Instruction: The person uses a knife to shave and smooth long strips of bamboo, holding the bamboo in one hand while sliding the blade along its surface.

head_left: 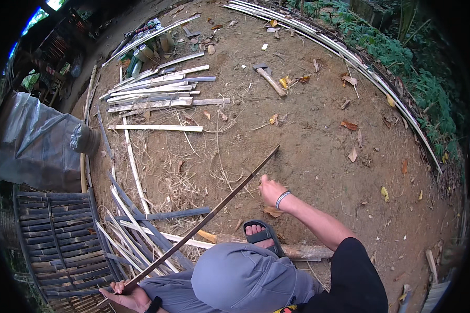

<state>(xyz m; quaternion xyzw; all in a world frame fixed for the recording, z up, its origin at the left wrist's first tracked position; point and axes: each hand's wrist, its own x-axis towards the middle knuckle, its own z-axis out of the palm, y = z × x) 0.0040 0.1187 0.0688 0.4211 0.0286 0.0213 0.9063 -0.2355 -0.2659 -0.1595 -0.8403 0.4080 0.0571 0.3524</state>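
Note:
At the lower left, my left hand [128, 298] is closed around the lower end of a long dark bamboo strip [209, 215]. The strip slants up to the right across my grey-trousered leg, its far tip over bare soil. Near that upper part is my right hand [272, 191], its fingers curled in; whatever they may hold is hidden. It looks slightly apart from the strip. My sandalled foot [262, 236] rests beside a thick piece of bamboo [305, 253] on the ground.
Split bamboo pieces [156, 101] lie in rows at the upper left, near cut bamboo tubes [143, 52]. More strips [136, 229] pile up by a slatted bamboo bench [62, 235]. A wooden-handled tool [270, 81] lies ahead. Long strips [344, 52] border the greenery on the right.

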